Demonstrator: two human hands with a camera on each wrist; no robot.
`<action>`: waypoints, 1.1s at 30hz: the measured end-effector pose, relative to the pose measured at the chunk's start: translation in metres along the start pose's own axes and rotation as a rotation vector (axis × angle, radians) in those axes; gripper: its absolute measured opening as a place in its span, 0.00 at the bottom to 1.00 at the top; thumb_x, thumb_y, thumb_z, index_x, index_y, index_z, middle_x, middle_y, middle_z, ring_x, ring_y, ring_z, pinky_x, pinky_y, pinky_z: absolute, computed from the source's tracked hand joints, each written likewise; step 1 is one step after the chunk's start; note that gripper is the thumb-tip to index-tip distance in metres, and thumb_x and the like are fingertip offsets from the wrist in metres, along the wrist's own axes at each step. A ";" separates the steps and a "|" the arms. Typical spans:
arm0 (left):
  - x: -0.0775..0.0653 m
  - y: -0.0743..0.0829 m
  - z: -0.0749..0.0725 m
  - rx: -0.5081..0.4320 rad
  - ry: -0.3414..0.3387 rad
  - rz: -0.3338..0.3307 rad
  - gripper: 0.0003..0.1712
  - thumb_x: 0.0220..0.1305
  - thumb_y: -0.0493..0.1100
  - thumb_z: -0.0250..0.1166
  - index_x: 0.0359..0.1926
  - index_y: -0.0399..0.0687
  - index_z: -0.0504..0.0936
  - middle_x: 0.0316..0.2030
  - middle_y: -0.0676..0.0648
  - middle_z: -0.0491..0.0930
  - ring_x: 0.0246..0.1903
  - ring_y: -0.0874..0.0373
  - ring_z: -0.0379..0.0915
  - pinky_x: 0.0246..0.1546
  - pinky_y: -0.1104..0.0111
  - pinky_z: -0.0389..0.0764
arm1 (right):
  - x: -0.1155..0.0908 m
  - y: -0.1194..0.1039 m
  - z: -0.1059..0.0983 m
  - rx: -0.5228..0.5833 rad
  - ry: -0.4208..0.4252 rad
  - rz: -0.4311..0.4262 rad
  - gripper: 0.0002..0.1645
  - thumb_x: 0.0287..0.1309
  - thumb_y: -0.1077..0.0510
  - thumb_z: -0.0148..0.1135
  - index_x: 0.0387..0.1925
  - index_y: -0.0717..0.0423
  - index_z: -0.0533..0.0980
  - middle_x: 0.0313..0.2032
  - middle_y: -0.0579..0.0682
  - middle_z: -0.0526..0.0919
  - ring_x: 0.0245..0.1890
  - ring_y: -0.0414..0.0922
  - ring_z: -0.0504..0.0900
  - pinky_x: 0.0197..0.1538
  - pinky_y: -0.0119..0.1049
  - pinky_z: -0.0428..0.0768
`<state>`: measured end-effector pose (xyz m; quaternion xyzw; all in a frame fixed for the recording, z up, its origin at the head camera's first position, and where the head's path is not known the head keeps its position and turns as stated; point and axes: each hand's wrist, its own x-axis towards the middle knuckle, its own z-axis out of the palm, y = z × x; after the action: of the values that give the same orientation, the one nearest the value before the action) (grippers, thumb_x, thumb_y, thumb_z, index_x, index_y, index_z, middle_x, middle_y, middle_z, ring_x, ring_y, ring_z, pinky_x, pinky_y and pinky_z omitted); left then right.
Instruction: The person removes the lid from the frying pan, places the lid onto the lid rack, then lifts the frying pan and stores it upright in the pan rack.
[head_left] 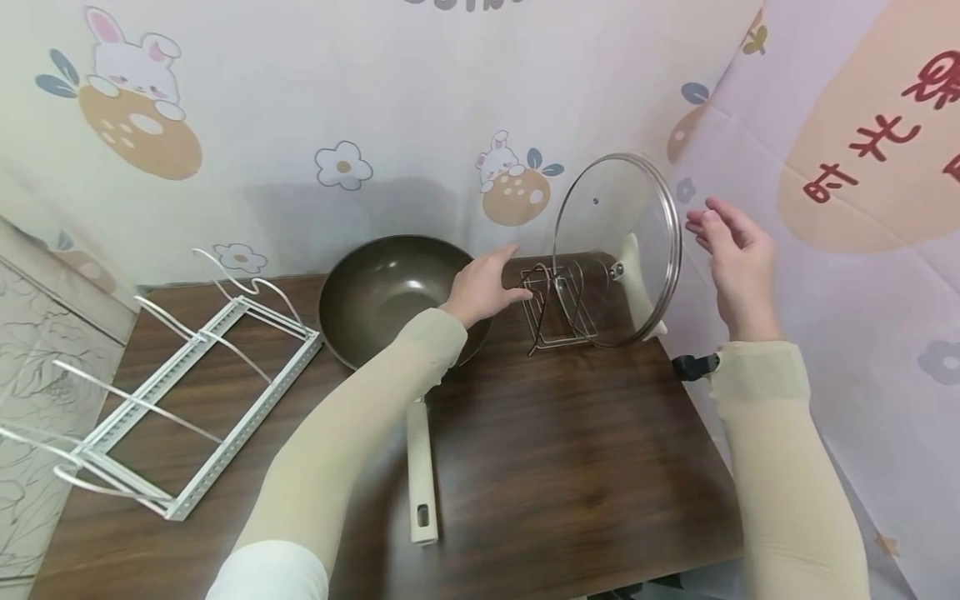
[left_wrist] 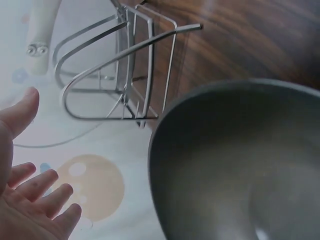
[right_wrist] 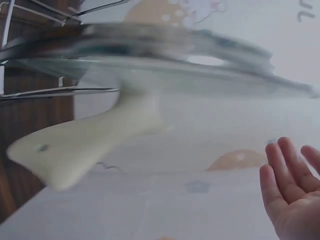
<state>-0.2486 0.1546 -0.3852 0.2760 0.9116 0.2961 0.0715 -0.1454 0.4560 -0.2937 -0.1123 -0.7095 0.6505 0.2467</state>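
A glass lid (head_left: 615, 237) with a steel rim and a cream handle (head_left: 639, 287) stands upright in a small wire rack (head_left: 562, 340). My right hand (head_left: 738, 262) is raised just right of the lid's rim, fingers loosely bent and holding nothing. Over the right rim of a dark frying pan (head_left: 382, 312), my left hand (head_left: 482, 287) reaches toward the wire rack, thumb and fingers spread. In the left wrist view, that hand's palm is bare beside the wire loops. The pan's cream handle (head_left: 422, 492) points toward me.
A white metal rack (head_left: 232, 442) with tall wire dividers lies at the left of the brown wooden table (head_left: 570, 467). A printed cloth (head_left: 420, 108) hangs behind the table, and another stands close along the right side.
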 end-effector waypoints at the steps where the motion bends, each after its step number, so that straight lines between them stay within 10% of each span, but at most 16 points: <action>1: -0.002 -0.001 -0.004 0.006 0.001 -0.003 0.51 0.62 0.63 0.72 0.80 0.58 0.60 0.77 0.52 0.66 0.74 0.51 0.66 0.69 0.54 0.77 | -0.001 -0.004 0.001 -0.007 0.001 0.000 0.26 0.70 0.52 0.65 0.65 0.57 0.77 0.42 0.39 0.91 0.47 0.36 0.87 0.51 0.19 0.82; 17: -0.040 -0.034 -0.054 -0.023 0.072 -0.048 0.48 0.64 0.60 0.72 0.78 0.51 0.63 0.77 0.49 0.66 0.77 0.52 0.61 0.83 0.59 0.56 | -0.027 -0.042 0.055 -0.150 -0.053 -0.155 0.21 0.67 0.60 0.67 0.61 0.57 0.81 0.46 0.39 0.89 0.50 0.35 0.84 0.55 0.17 0.78; 33: -0.101 -0.095 -0.088 -0.028 0.203 -0.173 0.51 0.63 0.60 0.73 0.79 0.46 0.61 0.78 0.45 0.63 0.78 0.47 0.59 0.83 0.54 0.53 | -0.064 -0.017 0.099 -0.393 -0.209 -0.178 0.25 0.72 0.51 0.62 0.68 0.51 0.76 0.62 0.49 0.84 0.55 0.31 0.82 0.58 0.16 0.78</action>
<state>-0.2337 -0.0090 -0.3720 0.1642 0.9303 0.3278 0.0081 -0.1371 0.3377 -0.2936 -0.0273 -0.8513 0.4836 0.2017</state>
